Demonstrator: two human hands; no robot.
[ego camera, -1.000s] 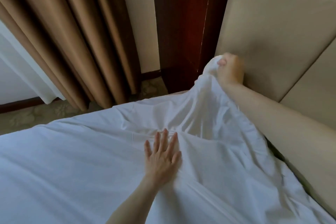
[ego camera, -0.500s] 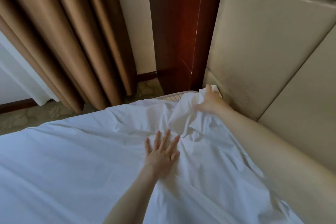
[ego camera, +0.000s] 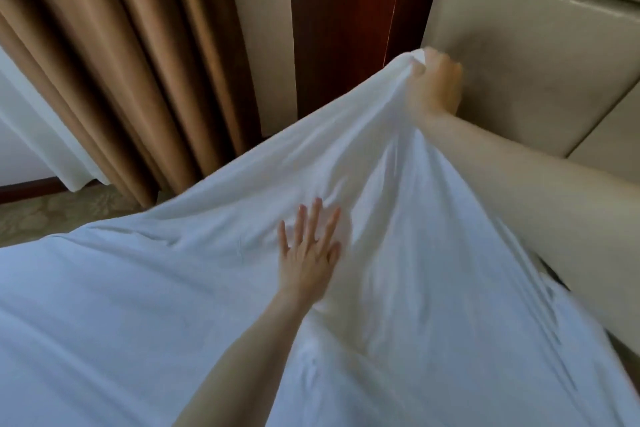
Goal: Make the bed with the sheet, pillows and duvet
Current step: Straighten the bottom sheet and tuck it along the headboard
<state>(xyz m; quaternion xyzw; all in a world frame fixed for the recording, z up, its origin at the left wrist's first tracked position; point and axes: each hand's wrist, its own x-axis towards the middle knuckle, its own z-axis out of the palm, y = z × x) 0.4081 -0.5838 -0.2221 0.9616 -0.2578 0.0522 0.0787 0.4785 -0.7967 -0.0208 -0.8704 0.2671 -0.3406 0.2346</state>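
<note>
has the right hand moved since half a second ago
Yes. The right hand, gripping the sheet corner, has risen up the headboard; before, it sat low at the headboard's bottom edge.

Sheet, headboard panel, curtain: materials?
Sheet: thin woven cloth, white, matte, likely cotton; it creases and tents where the right hand lifts its corner. Headboard: padded beige panels with recessed seams, smooth faint sheen, probably leatherette. Curtain: heavy tan fabric in deep vertical folds, slight satin sheen; fibre unclear.
</note>
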